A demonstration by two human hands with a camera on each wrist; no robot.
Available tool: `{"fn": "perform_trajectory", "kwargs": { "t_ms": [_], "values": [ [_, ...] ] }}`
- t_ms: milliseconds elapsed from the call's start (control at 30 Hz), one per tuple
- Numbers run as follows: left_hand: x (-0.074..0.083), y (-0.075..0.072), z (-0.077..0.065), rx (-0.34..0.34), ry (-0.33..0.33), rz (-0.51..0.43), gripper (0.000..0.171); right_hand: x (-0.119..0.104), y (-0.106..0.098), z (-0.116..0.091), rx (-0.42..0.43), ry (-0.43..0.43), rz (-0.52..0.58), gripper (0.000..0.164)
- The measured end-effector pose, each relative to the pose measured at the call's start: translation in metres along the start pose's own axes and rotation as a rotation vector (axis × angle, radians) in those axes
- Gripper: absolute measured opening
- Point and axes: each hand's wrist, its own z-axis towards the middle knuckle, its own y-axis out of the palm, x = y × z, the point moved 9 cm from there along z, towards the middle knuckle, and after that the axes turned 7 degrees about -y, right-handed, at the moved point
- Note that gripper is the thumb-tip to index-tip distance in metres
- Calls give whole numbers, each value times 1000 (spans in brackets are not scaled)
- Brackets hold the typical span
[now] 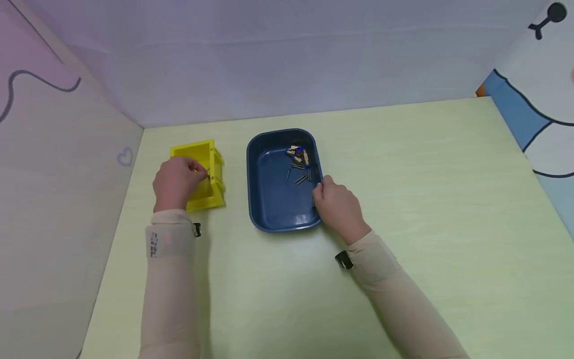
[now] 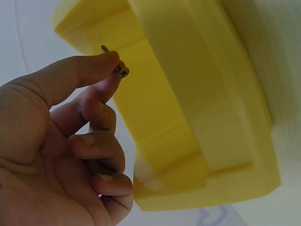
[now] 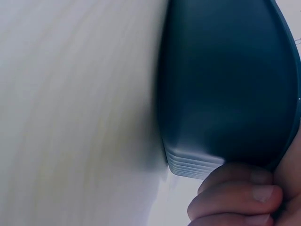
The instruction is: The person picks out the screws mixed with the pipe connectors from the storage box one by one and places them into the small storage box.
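My left hand (image 1: pixel 174 183) is over the yellow bin (image 1: pixel 205 203) at the left of the table. Thumb and forefinger pinch a small screw (image 2: pixel 123 72) with a cross-slotted head, and the other fingers curl loosely. The right hand (image 1: pixel 339 208) grips the right rim of a dark blue tray (image 1: pixel 280 202), its fingers (image 3: pixel 235 197) outside the wall in the right wrist view. Inside the tray, several brass fittings with blue parts (image 1: pixel 298 154) lie at the upper right, with several loose screws (image 1: pixel 300 179) just below them.
The pale table (image 1: pixel 430 199) carries the bin and the tray side by side with a gap between them. A white panel (image 1: pixel 67 199) borders the left side, a pale backdrop (image 1: pixel 287 75) the back, and a printed panel (image 1: pixel 538 134) the right.
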Motion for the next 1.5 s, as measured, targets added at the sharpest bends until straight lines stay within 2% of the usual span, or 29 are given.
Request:
{"fn": "perform_trajectory", "kwargs": {
  "t_ms": [133,267,367,533,633,767,867,1000,1133,1233,1367,1500],
  "values": [
    [5,0,-4,40,81,-40,20,-1,1,-1,-5,-1,4,29],
    [22,-15,-16,174,211,-136,20,-3,1,-1,1,-8,0,29],
    [37,-25,-27,247,277,-222,22,-3,1,-1,3,-10,-3,29],
    [72,-27,-43,262,437,-346,18,-3,1,-2,6,-5,-11,29],
    [100,-19,-53,236,540,-300,18,-2,0,-2,10,2,-16,30],
    [140,10,-64,155,681,-90,17,-2,0,-2,14,12,-18,30],
    [164,34,-70,89,748,72,16,-4,0,-3,18,16,-9,30],
    [182,52,-71,22,728,214,24,-7,2,-3,23,12,1,29],
    [190,54,-68,-41,660,304,43,-12,3,-3,15,9,4,29],
    [198,47,-68,-47,642,299,49,-14,4,-4,2,9,6,29],
    [210,38,-68,-26,664,250,43,-17,4,-4,-2,8,7,28],
    [211,47,-60,-47,652,278,29,-21,3,-5,18,-1,4,27]
  ]
}}
